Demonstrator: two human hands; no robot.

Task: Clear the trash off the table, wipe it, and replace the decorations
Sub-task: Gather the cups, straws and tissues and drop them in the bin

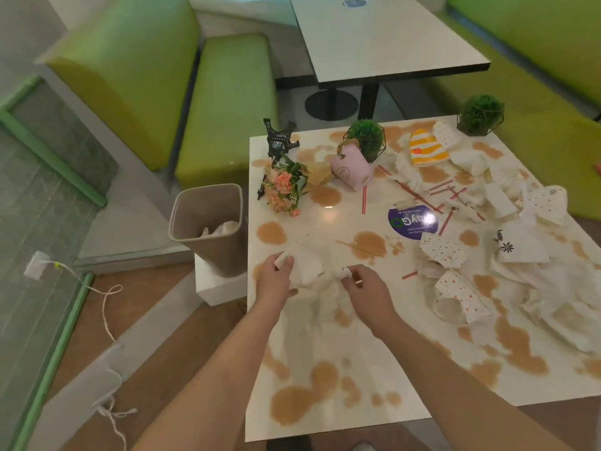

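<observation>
Green upholstered booth bench (224, 102) seen upper left of the frame, with a high padded back; second green bench (533, 60) at upper right. White second table (383, 40) with dark edge and black pedestal base set between them at top centre. Wood-look floor (156, 320) at lower left, bordered by a grey strip. Green-framed glass panel (42, 288) along the left edge. Soft indoor light, one glare spot reflected mid-frame

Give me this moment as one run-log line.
phase: clearing trash | left hand: grips crumpled napkins | right hand: pinches same wad | bin: beside table's left edge | spills: unwiped
</observation>
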